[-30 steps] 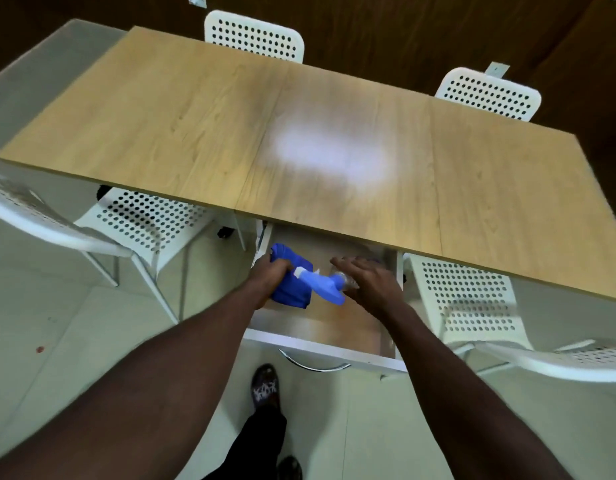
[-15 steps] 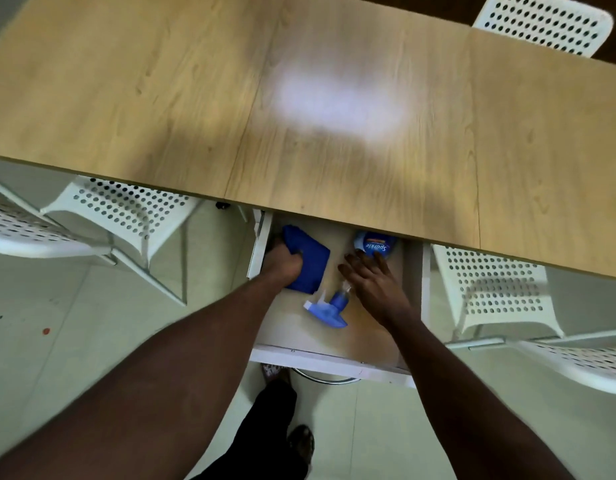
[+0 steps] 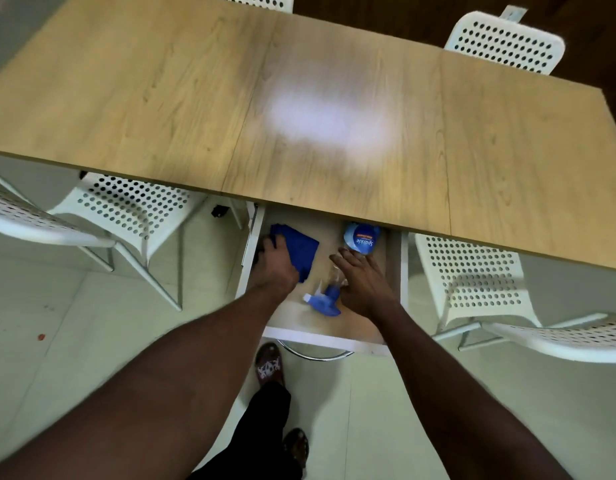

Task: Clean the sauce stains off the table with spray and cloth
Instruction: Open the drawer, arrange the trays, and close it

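Note:
A white drawer [image 3: 320, 337] stands pulled out from under the wooden table [image 3: 161, 116]. Inside on the left lies a folded blue cloth [image 3: 301, 249]. My left hand [image 3: 277, 261] is on its near left part, fingers curled at its edge. On the right side a clear spray bottle [image 3: 362, 239] with a blue label lies flat, its blue trigger head [image 3: 322, 301] pointing toward me. My right hand [image 3: 363, 282] rests on the bottle's middle with fingers stretched out. A pale glare patch shows on the tabletop; I see no stains.
White perforated chairs stand at the near left [image 3: 126, 206], the near right [image 3: 472, 278] and the far right [image 3: 503, 39]. The drawer's metal handle [image 3: 313, 355] sticks out toward my feet [image 3: 270, 365] on the pale floor.
One second ago both hands held the cloth and bottle above the drawer. Both now lie on the drawer floor, and my right hand has flattened over the bottle.

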